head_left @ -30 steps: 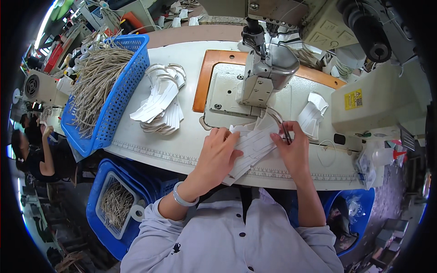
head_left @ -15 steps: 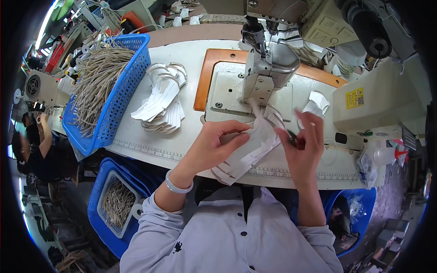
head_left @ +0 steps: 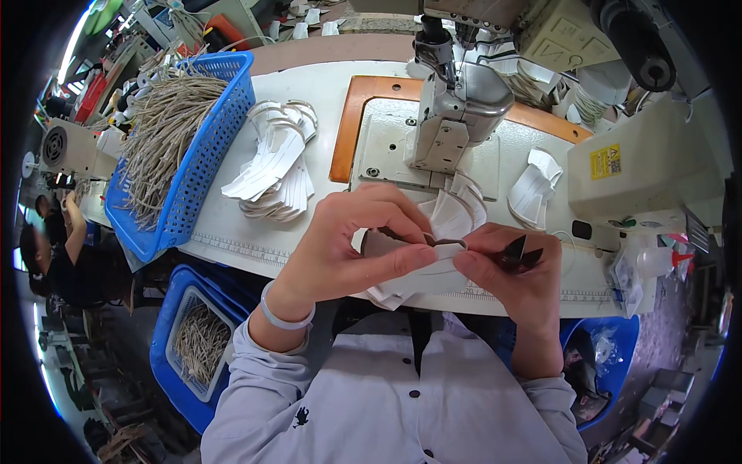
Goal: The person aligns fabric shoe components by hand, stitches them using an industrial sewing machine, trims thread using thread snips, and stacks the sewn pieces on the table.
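Between my two hands a white fabric piece with a beige-corded edge [head_left: 437, 267] is stretched, raised a little above the table's front edge. My left hand [head_left: 352, 240] pinches its left part between thumb and fingers. With thumb and forefinger, my right hand [head_left: 514, 267] grips the right end of that edge. Dark thread snips [head_left: 520, 255] are tucked in the right palm, blades pointing up. Just beyond my hands, more white pieces [head_left: 457, 210] lie in front of the sewing machine head [head_left: 464, 108]. The far side of the held piece is partly hidden by my fingers.
A stack of white pieces [head_left: 272, 158] lies left on the table, beside a blue basket [head_left: 205, 166] of beige cords. Another white piece [head_left: 535, 185] rests to the right. Blue bins [head_left: 166, 340] stand below the table. A person sits at the far left.
My hands have come closer together and nearer to me, and both now grip the edge of one white piece. The right hand has moved down from beside the machine with the snips.
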A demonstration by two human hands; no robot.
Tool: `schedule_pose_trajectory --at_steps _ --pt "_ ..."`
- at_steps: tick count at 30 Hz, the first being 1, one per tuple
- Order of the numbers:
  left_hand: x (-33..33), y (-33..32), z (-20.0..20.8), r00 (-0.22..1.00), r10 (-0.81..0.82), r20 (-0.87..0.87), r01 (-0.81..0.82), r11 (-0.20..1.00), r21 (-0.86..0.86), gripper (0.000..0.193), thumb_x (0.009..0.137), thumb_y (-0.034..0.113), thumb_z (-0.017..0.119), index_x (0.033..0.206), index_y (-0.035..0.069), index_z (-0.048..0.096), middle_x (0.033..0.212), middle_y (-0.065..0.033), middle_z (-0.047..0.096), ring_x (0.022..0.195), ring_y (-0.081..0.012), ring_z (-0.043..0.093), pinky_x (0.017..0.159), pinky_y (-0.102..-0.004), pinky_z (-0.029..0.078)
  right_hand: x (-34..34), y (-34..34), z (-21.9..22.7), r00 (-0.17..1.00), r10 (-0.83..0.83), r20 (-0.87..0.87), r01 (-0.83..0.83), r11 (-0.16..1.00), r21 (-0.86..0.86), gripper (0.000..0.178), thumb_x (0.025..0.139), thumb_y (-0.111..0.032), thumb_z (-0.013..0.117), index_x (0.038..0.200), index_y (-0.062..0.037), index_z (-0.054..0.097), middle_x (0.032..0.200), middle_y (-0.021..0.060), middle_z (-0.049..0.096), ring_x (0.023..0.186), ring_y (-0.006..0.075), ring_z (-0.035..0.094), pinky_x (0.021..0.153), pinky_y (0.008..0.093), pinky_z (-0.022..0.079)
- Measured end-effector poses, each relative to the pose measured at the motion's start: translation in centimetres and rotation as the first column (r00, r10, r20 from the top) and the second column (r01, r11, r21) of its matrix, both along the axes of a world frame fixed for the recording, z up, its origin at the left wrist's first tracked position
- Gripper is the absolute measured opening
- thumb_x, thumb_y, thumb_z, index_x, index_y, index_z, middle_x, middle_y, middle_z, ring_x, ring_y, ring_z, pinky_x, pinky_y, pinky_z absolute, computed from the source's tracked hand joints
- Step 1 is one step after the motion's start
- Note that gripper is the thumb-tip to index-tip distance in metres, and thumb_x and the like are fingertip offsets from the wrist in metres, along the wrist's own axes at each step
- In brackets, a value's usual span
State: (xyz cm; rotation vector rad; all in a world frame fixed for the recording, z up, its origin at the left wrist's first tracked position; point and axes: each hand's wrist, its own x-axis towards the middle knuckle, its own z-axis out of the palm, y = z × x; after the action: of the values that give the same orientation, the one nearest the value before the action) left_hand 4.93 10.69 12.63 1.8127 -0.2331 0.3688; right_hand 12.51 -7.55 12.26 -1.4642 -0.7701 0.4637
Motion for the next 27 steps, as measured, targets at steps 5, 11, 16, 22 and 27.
schedule_pose_trajectory --at_steps 5,11,16,22,27 --pt "-0.4 -0.5 1.0 0.999 0.032 -0.04 -0.035 0.997 -0.074 0.011 0.059 -0.002 0.069 0.062 -0.002 0.059 0.067 -0.0104 0.058 0.061 -0.0133 0.051 0.053 -0.0221 0.036 -0.8 0.0 0.6 0.999 -0.024 -0.028 0.025 0.999 0.028 0.007 0.074 -0.002 0.064 0.075 0.0037 0.06 0.066 0.0014 0.056 0.051 0.0019 0.037 0.043 0.0179 0.026" --pt "-0.3 -0.5 1.4 0.997 0.041 -0.067 -0.044 0.998 -0.05 0.011 0.059 -0.002 0.07 0.063 -0.002 0.059 0.067 -0.0103 0.058 0.062 -0.011 0.051 0.053 -0.0214 0.037 -1.0 0.1 0.6 0.998 -0.063 0.006 0.063 0.997 0.055 0.006 0.073 0.0 0.064 0.074 0.004 0.06 0.065 0.0024 0.057 0.05 0.0022 0.038 0.043 0.0179 0.026" --pt "0.1 -0.4 1.4 0.987 -0.014 -0.162 -0.022 0.976 -0.218 0.015 0.059 -0.002 0.07 0.072 -0.002 0.062 0.072 -0.0095 0.059 0.062 -0.0099 0.052 0.055 -0.0201 0.039 -0.8 0.6 0.0 0.982 -0.152 0.111 0.134 0.979 0.156 0.004 0.072 0.003 0.063 0.072 0.0047 0.059 0.064 0.0047 0.057 0.048 0.0023 0.039 0.041 0.0178 0.026" --pt "0.7 -0.7 1.7 0.91 -0.177 -0.376 -0.095 0.791 -0.604 0.024 0.061 -0.001 0.069 0.084 -0.002 0.063 0.078 -0.0072 0.061 0.063 -0.0088 0.054 0.058 -0.0189 0.043 -1.0 1.3 0.0 0.943 -0.267 0.197 0.247 0.962 0.118 0.005 0.07 0.005 0.062 0.068 0.0054 0.058 0.065 0.0087 0.058 0.051 0.0042 0.044 0.044 0.0165 0.03" --pt "1.3 -0.7 1.5 0.92 0.021 -0.39 -0.172 0.919 -0.354 0.02 0.063 -0.001 0.068 0.083 -0.002 0.063 0.076 -0.0046 0.061 0.065 -0.0098 0.057 0.061 -0.0201 0.046 -0.8 2.4 -0.6 0.92 -0.344 0.189 0.313 0.933 0.175 0.006 0.071 0.004 0.062 0.066 0.0045 0.057 0.063 0.0063 0.057 0.049 0.0035 0.041 0.043 0.0168 0.027"
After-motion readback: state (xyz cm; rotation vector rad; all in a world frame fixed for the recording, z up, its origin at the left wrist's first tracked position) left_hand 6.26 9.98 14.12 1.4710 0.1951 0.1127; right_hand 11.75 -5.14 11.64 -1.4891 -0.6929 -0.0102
